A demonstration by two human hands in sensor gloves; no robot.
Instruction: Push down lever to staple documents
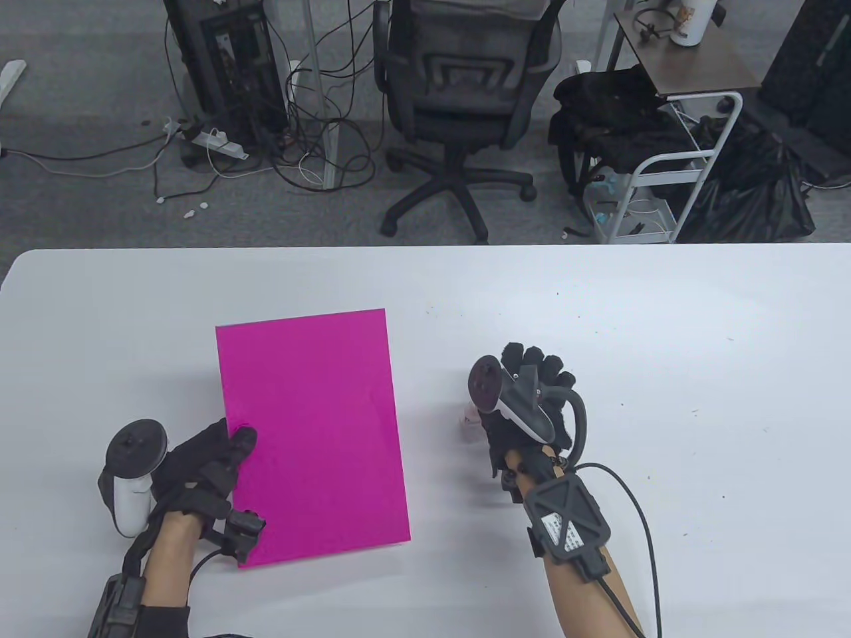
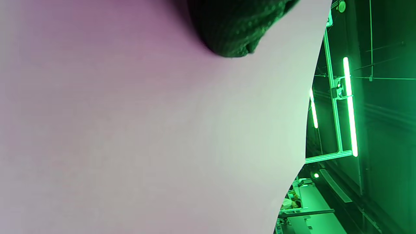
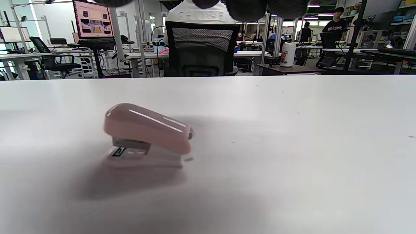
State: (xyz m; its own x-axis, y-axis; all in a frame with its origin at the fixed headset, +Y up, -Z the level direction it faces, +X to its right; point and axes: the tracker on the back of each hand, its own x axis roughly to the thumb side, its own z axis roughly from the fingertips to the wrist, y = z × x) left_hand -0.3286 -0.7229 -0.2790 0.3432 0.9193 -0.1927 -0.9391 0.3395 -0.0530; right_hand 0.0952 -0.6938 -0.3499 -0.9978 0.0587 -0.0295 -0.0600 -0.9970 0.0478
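magenta paper lies at the table's lower left, the left hand gripping its left edge, thumb on top. right of centre, the right hand hovers above the pink stapler, fingers curled, not touching it.

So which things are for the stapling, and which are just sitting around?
For the job:
- pink stapler, standing on the table
- magenta paper stack
- left hand, gripping the stack's edge
- right hand, above the stapler

Just around:
- office chair
- power strip
- white cart
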